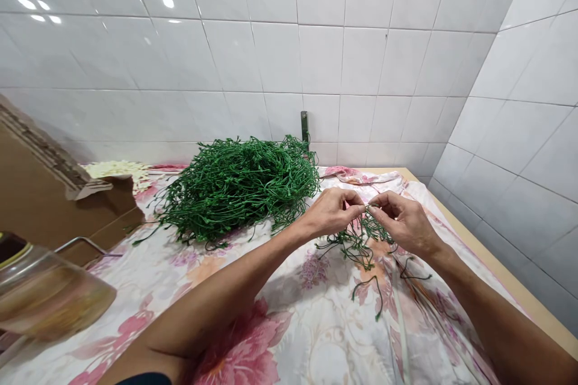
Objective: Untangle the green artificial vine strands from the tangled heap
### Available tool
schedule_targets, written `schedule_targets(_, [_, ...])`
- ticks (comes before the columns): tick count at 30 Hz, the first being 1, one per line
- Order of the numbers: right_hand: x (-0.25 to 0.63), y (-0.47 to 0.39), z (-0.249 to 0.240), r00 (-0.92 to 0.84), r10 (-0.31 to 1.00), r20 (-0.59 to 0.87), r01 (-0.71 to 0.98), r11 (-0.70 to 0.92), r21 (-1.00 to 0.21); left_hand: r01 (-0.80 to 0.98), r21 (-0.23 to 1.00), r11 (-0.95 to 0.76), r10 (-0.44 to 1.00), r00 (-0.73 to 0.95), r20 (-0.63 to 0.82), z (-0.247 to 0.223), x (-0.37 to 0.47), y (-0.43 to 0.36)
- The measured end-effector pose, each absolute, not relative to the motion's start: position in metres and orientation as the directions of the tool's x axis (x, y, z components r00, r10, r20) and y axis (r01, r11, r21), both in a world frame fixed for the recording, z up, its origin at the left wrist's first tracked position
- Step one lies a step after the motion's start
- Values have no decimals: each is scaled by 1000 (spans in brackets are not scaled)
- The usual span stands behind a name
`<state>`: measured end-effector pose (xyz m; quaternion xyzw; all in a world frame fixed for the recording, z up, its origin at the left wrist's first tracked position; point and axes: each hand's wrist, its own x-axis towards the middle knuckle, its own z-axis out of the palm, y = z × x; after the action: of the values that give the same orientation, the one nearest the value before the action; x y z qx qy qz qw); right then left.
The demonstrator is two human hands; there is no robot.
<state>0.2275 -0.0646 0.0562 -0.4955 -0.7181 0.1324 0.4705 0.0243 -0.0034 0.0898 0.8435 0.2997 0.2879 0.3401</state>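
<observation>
My left hand point(336, 210) and my right hand point(404, 221) almost meet at the right of the middle, each with thumb and forefinger pinched on a thin green stem point(369, 207). Under and around the fingers lies a small loose group of green stems point(356, 248). One curved stem point(378, 298) lies apart, nearer to me. A big tangled heap of green stems point(244, 183) with small knobbed tips is on the flowered cloth point(316, 337), left of my hands. Thin brown and pale strands point(424, 301) run beside my right forearm.
At the left are a clear jar point(54, 295), a torn cardboard box point(58, 192) and a bent metal wire point(83, 242). Pale yellow pieces point(120, 171) lie behind the box. A dark upright strip point(304, 126) stands behind the heap, against the white tiled wall point(316, 60).
</observation>
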Motion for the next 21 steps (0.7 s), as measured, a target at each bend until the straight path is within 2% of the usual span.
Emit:
schedule_targets(8, [228, -68, 63, -132, 796, 591, 615, 533, -581, 298, 739, -605, 686, 666, 293, 90, 25, -6])
schedule_targets(14, [227, -70, 65, -144, 807, 572, 660, 509, -552, 324, 660, -678, 663, 656, 360, 92, 26, -9])
schedule_targets(21, [221, -70, 59, -62, 801, 595, 714, 452, -535, 385, 568, -727, 657, 629, 415, 87, 29, -13])
